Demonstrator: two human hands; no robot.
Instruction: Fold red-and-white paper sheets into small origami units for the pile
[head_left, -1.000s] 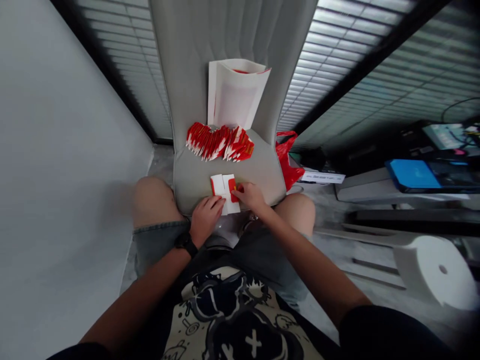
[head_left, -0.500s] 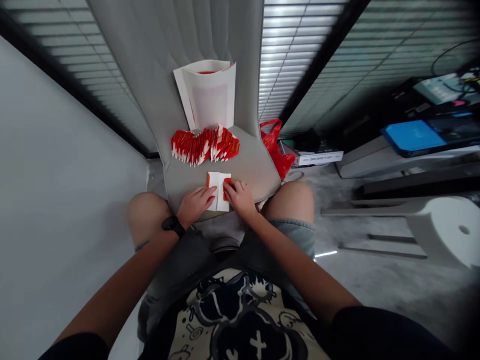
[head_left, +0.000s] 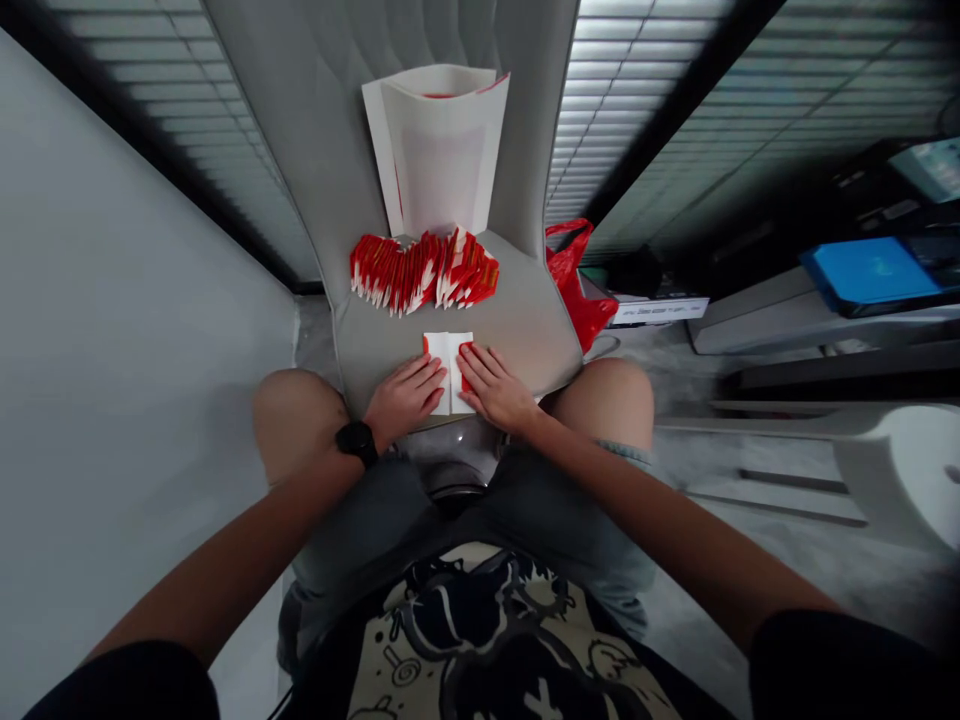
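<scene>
A white paper piece with red parts, creased down its middle, lies near the front edge of the grey chair seat. My left hand rests on its left half, fingers stretched out. On the right half lies my right hand, fingers also extended and flat over a red patch. Beyond them a fanned row of red-and-white folded paper pieces spreads across the seat. Behind that row a white open-topped paper bag or envelope leans on the chair back, something red showing inside.
A red plastic bag hangs or sits at the seat's right side, beside a white box on the floor. Farther right are a blue-topped object and a white stool lying on its side. A pale wall stands at left.
Both hands have flattened, fingers now stretched over the paper's two halves. The right hand has spread over the red patch it was fingering. The camera view has shifted slightly.
</scene>
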